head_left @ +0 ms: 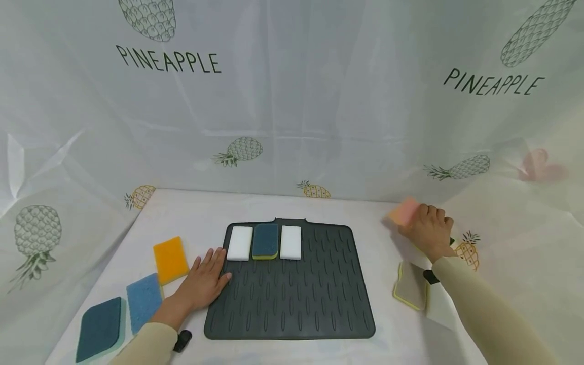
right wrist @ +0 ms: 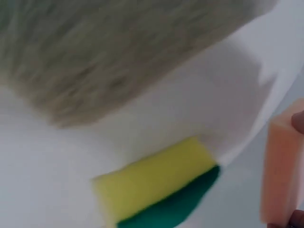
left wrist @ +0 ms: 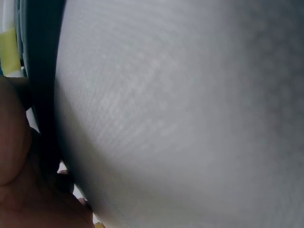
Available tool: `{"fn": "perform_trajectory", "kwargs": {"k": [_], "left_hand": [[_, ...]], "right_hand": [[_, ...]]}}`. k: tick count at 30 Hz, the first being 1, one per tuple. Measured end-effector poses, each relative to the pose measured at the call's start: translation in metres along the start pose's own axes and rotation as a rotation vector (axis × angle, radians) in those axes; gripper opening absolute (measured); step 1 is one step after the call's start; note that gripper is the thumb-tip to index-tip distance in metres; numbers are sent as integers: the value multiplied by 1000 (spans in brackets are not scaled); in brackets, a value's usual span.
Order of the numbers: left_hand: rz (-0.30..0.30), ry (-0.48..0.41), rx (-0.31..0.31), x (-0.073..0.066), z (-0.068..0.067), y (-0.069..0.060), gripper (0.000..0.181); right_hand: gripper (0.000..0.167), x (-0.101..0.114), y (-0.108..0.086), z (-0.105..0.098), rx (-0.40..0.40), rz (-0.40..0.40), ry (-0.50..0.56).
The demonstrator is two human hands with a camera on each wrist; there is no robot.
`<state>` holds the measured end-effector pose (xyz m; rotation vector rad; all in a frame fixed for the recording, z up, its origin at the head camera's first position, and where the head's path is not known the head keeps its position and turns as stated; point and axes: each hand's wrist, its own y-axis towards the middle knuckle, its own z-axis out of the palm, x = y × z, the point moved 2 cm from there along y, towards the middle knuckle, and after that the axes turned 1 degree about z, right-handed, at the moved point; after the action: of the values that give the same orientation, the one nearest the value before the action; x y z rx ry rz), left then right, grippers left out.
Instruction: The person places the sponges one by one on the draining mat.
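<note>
In the head view my left hand [head_left: 204, 282] lies with straight fingers on the left edge of the dark ribbed mat [head_left: 296, 299]. My right hand [head_left: 429, 230], off to the right of the mat, grips a pink-orange sponge [head_left: 404, 211]; the right wrist view shows that sponge [right wrist: 281, 171] with fingertips at its side. Below it there is a yellow and green sponge [right wrist: 161, 185]. Along the mat's top row lie a white block [head_left: 240, 243], a dark blue sponge [head_left: 265, 241] and another white block [head_left: 291, 242].
Left of the mat are an orange sponge [head_left: 171, 260], a light blue sponge [head_left: 144, 301] and a dark teal sponge [head_left: 99, 328]. Near my right forearm lie a grey-brown sponge [head_left: 411, 285] and a white piece [head_left: 440, 304]. A pineapple-print sheet [head_left: 283, 101] hangs behind.
</note>
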<state>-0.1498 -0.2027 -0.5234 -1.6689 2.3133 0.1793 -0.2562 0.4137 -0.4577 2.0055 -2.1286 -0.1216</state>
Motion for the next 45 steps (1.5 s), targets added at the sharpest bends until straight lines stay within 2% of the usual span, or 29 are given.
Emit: {"fn": "perform_trajectory", "kwargs": {"k": [4,12,16,23,31,36,40,45], "left_hand": [[0,7,1,0,-2,1,74],[2,-4,11,1,-1,4,74],[-7,-9,19,-1,-2,3,75],[-21,-3,27,-1,-2,1,74],[-13,-11,23,-3,-2,2,74],[-18,-3,36,-4,-4,1,75],[-23,10,42,-4,-5,1,75],[-26,8,49,-5,-5,1,75]], "right_hand": [[68,16,-1,-5,-67,-89,-17],[70,48,-3,-9,-193,-284,4],[72,65,-6,-7,-200,-361,34],[75,100,-16,-7,-152,-487,57],[80,141,-28,1,2,-597,89],[81,165,-34,10,59,-675,90],[83,181,-35,18,95,-701,87],[85,192,-35,23,166,-693,89]]}}
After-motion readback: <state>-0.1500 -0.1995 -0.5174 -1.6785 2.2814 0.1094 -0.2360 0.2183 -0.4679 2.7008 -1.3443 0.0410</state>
